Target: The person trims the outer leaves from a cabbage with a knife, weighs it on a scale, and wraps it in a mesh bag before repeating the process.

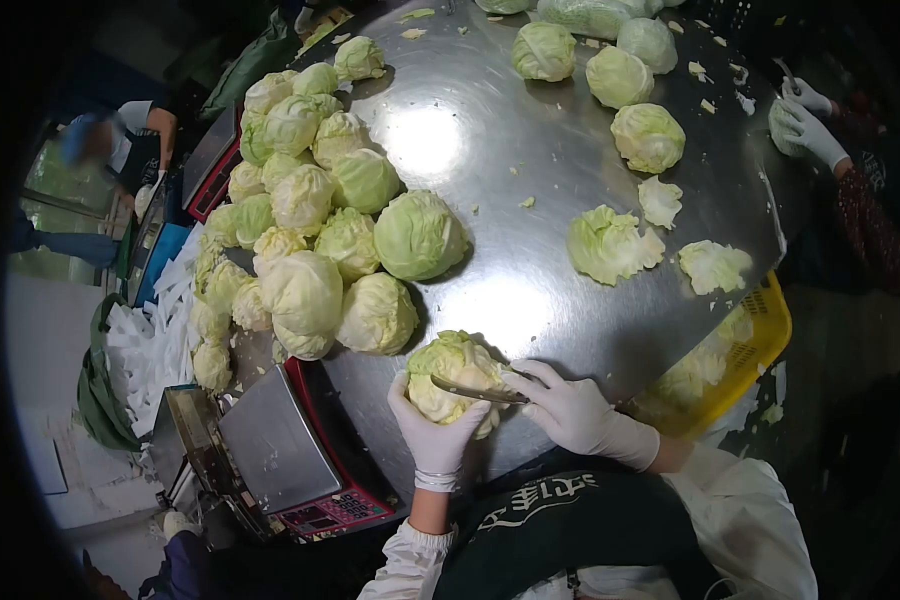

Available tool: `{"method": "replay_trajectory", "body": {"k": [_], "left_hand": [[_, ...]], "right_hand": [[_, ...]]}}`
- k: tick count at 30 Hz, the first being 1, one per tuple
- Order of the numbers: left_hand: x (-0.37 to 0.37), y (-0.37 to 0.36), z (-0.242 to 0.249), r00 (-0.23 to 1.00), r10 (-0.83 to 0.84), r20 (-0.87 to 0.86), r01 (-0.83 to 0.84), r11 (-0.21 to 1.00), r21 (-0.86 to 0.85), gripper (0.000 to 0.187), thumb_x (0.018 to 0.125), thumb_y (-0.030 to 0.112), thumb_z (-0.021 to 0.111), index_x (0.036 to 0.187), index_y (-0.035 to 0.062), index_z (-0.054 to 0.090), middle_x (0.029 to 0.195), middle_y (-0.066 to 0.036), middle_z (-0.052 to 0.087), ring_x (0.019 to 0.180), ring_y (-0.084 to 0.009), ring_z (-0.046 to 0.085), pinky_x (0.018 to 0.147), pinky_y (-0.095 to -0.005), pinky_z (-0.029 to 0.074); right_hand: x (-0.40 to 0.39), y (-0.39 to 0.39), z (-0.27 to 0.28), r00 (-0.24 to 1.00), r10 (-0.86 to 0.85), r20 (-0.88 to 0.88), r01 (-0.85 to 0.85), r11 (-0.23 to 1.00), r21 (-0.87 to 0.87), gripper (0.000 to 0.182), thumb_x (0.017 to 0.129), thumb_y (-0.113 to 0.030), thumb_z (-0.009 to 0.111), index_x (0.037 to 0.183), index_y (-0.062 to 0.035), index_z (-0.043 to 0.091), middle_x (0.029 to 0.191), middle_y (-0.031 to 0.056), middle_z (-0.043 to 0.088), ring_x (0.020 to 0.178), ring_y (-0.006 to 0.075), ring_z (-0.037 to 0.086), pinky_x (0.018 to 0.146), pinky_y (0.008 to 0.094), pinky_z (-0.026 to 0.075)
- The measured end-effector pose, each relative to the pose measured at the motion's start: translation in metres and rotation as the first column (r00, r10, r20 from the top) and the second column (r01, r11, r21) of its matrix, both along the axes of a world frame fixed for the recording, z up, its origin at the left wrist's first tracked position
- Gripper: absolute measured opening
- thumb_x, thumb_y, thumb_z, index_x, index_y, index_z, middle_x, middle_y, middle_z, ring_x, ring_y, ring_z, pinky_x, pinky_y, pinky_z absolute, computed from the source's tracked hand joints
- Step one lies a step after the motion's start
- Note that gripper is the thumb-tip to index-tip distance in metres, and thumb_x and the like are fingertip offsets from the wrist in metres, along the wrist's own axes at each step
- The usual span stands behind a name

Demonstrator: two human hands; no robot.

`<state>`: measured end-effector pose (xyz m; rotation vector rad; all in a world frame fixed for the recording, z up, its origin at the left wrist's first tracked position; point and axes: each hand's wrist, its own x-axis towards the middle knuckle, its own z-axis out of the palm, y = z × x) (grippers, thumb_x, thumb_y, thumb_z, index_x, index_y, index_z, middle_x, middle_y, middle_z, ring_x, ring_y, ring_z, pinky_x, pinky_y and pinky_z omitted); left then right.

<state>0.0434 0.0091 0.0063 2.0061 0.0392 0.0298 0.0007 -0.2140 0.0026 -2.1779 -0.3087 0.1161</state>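
- The cabbage (452, 368) is at the near edge of the desk (540, 180), just beside the pile of heads (303, 200); whether it rests on the steel or is lifted a little above it, I cannot tell.
- The left hand (433, 436) has its fingers clamped on the cabbage's near side; the right hand (570, 412) has its fingers wrapped round the handle of the knife (478, 394), whose blade lies across the cabbage.
- The likeliest trouble is a cut to the left thumb; the blade passes very near it, and a slip on the curved leaves or too hard a push would bring them together.
- The cabbage could also turn under the blade if the left grip slackens, being round; the front heads of the pile could roll if an elbow or the cabbage knocks them.
- Counted: one cabbage in hand; one knife in the right hand; three large loose leaves (613, 247) at the right of the desk, plus small scraps; four whole heads (650, 138) standing clear on the far right side, with others cut off at the top; two red scales (280, 440); one yellow basket (770, 340); the pile overlaps too much for an exact count, perhaps twenty or more.
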Motion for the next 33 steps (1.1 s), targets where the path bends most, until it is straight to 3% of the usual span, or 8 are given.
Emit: {"method": "replay_trajectory", "body": {"k": [12,18,20,24,26,30,32,33], "left_hand": [[0.018,-0.008,-0.012,0.999,0.006,0.040,-0.010,0.995,0.100,0.093,0.065,0.028,0.095,0.134,-0.0064,0.042,0.122,-0.019,0.053,0.115,-0.0284,0.056,0.100,-0.0411,0.047],[0.017,-0.010,-0.012,0.999,0.034,0.041,-0.040,0.983,0.178,0.092,0.062,0.030,0.094,0.131,-0.0055,0.045,0.121,-0.020,0.053,0.113,-0.0331,0.056,0.100,-0.0443,0.046],[0.008,-0.011,-0.002,0.976,-0.152,0.159,0.103,0.955,0.279,0.096,0.059,0.032,0.095,0.132,-0.0048,0.045,0.123,-0.021,0.052,0.115,-0.0358,0.054,0.103,-0.0472,0.044],[-0.007,0.009,-0.018,0.936,-0.235,0.263,0.163,0.949,0.268,0.105,0.061,0.037,0.095,0.140,-0.0030,0.037,0.137,-0.022,0.046,0.128,-0.0362,0.049,0.110,-0.0485,0.039],[-0.006,0.025,-0.019,0.980,-0.164,0.116,0.185,0.963,-0.197,0.109,0.062,0.038,0.095,0.142,-0.0019,0.035,0.144,-0.021,0.041,0.134,-0.0326,0.045,0.114,-0.0478,0.037],[-0.023,0.037,-0.029,0.983,-0.117,0.143,0.151,0.955,-0.254,0.100,0.073,0.035,0.090,0.146,-0.0003,0.032,0.148,-0.019,0.038,0.135,-0.0308,0.043,0.115,-0.0474,0.037],[-0.039,0.015,-0.031,0.910,0.280,-0.304,-0.411,0.697,-0.587,0.085,0.089,0.031,0.078,0.151,0.0010,0.029,0.150,-0.017,0.037,0.136,-0.0321,0.042,0.114,-0.0473,0.038],[-0.043,0.004,-0.029,0.886,0.264,-0.382,-0.459,0.620,-0.637,0.073,0.099,0.029,0.065,0.154,0.0036,0.026,0.154,-0.016,0.033,0.138,-0.0331,0.040,0.116,-0.0470,0.034]], "right_hand": [[0.038,0.025,0.002,0.992,-0.117,0.046,0.126,0.945,-0.302,0.056,0.094,-0.029,0.064,0.146,-0.0154,0.052,0.115,0.0044,0.061,0.088,0.0215,0.069,0.061,0.0325,0.058],[0.069,-0.005,-0.016,0.998,0.016,0.069,0.001,0.971,-0.240,0.042,0.098,-0.031,0.057,0.138,-0.0193,0.059,0.110,0.0034,0.067,0.083,0.0260,0.071,0.067,0.0366,0.058],[0.093,-0.023,-0.031,0.981,-0.145,-0.129,0.116,0.970,-0.214,0.037,0.102,-0.031,0.050,0.135,-0.0185,0.062,0.115,0.0049,0.071,0.091,0.0297,0.071,0.071,0.0412,0.058],[0.077,-0.027,-0.060,0.970,-0.235,-0.060,0.234,0.972,-0.010,0.033,0.102,-0.026,0.054,0.133,-0.0164,0.064,0.106,0.0143,0.073,0.093,0.0338,0.071,0.081,0.0373,0.057],[0.065,-0.027,-0.066,0.943,-0.278,-0.183,0.296,0.952,0.077,0.036,0.102,-0.020,0.053,0.136,-0.0112,0.061,0.102,0.0170,0.073,0.088,0.0298,0.072,0.082,0.0362,0.056],[0.047,-0.020,-0.060,0.901,-0.210,-0.379,0.277,0.952,0.130,0.042,0.102,-0.024,0.053,0.141,-0.0105,0.056,0.111,0.0170,0.071,0.096,0.0352,0.070,0.087,0.0392,0.054],[0.038,-0.018,-0.045,0.667,-0.152,-0.729,0.585,0.714,0.385,0.047,0.102,-0.024,0.056,0.144,-0.0029,0.051,0.116,0.0168,0.069,0.095,0.0301,0.070,0.088,0.0384,0.053],[0.031,-0.014,-0.039,0.670,-0.147,-0.728,0.579,0.717,0.388,0.047,0.102,-0.024,0.056,0.144,-0.0029,0.051,0.116,0.0168,0.069,0.095,0.0301,0.070,0.088,0.0384,0.053]]}}
